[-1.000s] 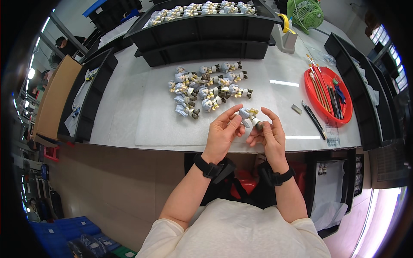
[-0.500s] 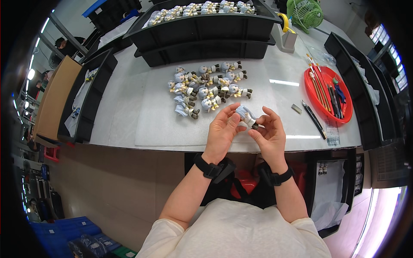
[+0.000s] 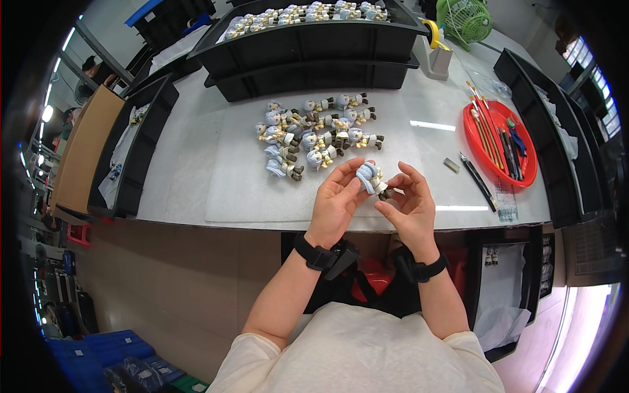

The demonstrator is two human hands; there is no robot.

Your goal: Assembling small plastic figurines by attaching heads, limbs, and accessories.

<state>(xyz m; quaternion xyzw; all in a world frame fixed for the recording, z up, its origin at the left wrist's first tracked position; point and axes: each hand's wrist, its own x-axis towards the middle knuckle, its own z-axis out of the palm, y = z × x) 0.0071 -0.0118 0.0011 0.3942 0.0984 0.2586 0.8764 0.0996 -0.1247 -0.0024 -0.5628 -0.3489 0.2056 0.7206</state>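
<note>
Between my two hands, over the near part of the table, is a small figurine (image 3: pixel 371 178) with pale blue hair, a white outfit and dark boots. My left hand (image 3: pixel 338 200) pinches it by the hair and head end. The thumb and fingers of my right hand (image 3: pixel 411 204) close round the boot end. Just beyond my hands lies a group of similar figurines (image 3: pixel 321 157), several of them, loosely laid in rows on a pale mat (image 3: pixel 229 190).
Stacked black bins (image 3: pixel 308 59) full of figurines stand at the back. On the right are a red tray (image 3: pixel 470 134) of brushes and pens, a craft knife (image 3: pixel 477 181), a small grey block (image 3: pixel 451 165) and a tape dispenser (image 3: pixel 436 62). Black bins flank both table sides.
The figurine has been turned in my fingers, so more of the back of its hair and its body shows. Both hands have stayed almost in place.
</note>
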